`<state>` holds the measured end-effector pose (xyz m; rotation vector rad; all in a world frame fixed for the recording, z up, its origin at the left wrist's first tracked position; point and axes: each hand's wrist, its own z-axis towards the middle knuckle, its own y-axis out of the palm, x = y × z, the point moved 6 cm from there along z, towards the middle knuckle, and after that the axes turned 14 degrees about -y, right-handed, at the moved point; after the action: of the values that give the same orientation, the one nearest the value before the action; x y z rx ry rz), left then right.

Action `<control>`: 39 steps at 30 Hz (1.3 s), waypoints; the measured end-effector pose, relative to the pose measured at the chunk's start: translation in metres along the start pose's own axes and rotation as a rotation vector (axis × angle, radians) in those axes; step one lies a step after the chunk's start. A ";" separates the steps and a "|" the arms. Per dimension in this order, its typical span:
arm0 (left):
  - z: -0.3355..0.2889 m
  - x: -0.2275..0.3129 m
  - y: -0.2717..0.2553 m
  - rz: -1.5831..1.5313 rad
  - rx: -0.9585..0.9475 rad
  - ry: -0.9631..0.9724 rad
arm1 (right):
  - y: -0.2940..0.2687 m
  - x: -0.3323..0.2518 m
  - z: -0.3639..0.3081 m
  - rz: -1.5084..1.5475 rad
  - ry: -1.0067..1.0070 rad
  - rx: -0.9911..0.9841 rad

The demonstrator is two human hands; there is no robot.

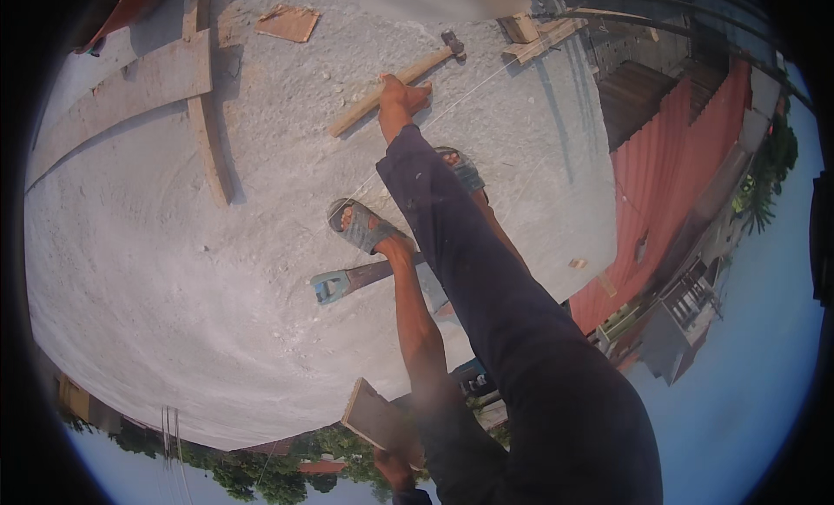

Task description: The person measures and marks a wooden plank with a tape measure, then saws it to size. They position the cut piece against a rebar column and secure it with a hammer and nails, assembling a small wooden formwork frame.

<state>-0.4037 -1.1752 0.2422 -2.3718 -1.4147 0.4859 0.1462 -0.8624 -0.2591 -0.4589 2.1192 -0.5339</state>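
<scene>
My right hand [402,104] reaches out in a long dark sleeve and is closed on the wooden handle of a hammer [432,64]. The hammer's dark metal head points up and right, close over the concrete. At the lower edge, my left hand [395,468] is closed on a short wooden board [372,414], partly hidden by my leg. Between my arms and the ground are my two feet in grey strapped sandals. Beside the nearer sandal lies a handsaw [332,287] with a blue-green grip; part of its dark blade is hidden behind my leg.
Rough concrete slab [252,279] spreads around me, ending in an edge at right beside red corrugated sheets [651,192]. A long plank [122,101] crosses a wooden batten [208,145] at upper left. Timber pieces [543,40] lie at the top, near a thin string.
</scene>
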 end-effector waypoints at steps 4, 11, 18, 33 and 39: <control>0.011 0.007 -0.021 0.013 -0.060 0.100 | 0.005 -0.020 0.007 0.581 0.237 -0.001; 0.031 0.154 -0.034 0.102 -0.096 0.236 | -0.021 -0.098 0.030 -0.102 -0.822 -0.400; 0.019 0.321 -0.025 0.263 0.004 0.469 | -0.129 -0.089 -0.001 0.553 0.414 -0.565; -0.041 0.449 0.362 1.518 0.111 1.318 | -0.448 -0.040 -0.047 0.301 0.017 -0.336; -0.072 0.422 0.513 1.834 -0.045 1.519 | -0.496 -0.043 0.014 0.311 -0.394 -0.483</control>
<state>0.2140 -1.0390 0.0251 -2.1273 1.4058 -0.8824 0.2438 -1.2601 0.0248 -0.4439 1.8713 0.2409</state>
